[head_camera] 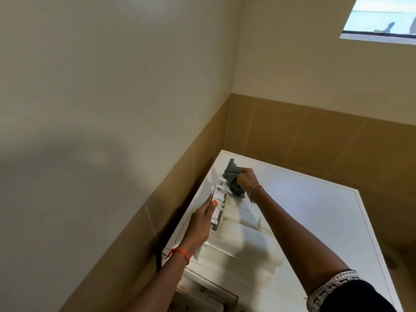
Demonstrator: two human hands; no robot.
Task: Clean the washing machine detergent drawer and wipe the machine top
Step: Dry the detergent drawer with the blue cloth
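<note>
Cream-painted walls above a band of tan tiles close in a corner, with a small high window (pixel 382 16) at 1 o'clock, and the glossy white washing machine top (pixel 315 210) fills the lower middle of the view. On it, along its edge toward 10 o'clock, lies the white plastic detergent drawer (pixel 219 204), taken right out of the machine and resting lengthwise. The left hand (pixel 201 224) grips the drawer's near side, thumb laid over its rim, steadying it. The right hand (pixel 247 179) clutches a bunched grey-green cloth (pixel 233 180) and presses it into the drawer's far end, at 12 o'clock from the left hand. At 6 o'clock, low on the machine's front, a dark opening (pixel 209 297) looks like the vacant drawer slot. By this the job seems to be in its first half: the drawer is out and under the cloth, though the blur hides how clean its compartments are. Most likely left are finishing the drawer, sliding it back, and wiping the machine top, whose gloss shows only reflections, so its dirt cannot be judged.
</note>
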